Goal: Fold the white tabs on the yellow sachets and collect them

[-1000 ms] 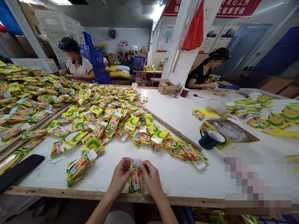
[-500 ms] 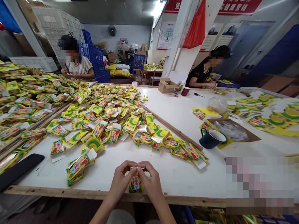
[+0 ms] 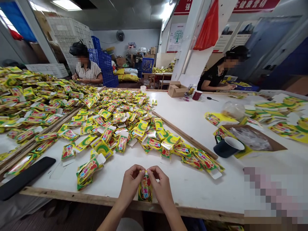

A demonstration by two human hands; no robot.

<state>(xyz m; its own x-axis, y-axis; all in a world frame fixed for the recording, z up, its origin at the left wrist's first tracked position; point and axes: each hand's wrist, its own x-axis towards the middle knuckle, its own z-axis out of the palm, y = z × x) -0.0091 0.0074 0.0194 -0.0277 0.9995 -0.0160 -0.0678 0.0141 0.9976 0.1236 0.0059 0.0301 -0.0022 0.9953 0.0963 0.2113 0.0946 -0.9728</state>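
Observation:
A small yellow-green printed box stands near the table's front edge between my two hands. My left hand pinches its top left side with thumb and curled fingers. On the top right side, my right hand grips in the same way, the thumbs nearly meeting at the upper end. Colourful lettering on the box's front faces me; its lower part shows below the thumbs. Just beyond lies a heap of like boxes, some with white flaps sticking out. Two stacked boxes lie left of my left hand.
A black phone lies at the left front edge. Wooden strips divide the white table. To the right are a dark mug and an open carton holding clear plastic. Two people sit working across the table.
My view has shifted slightly, so the scene sits further right. More of the box's front shows between my hands, which still hold its upper end.

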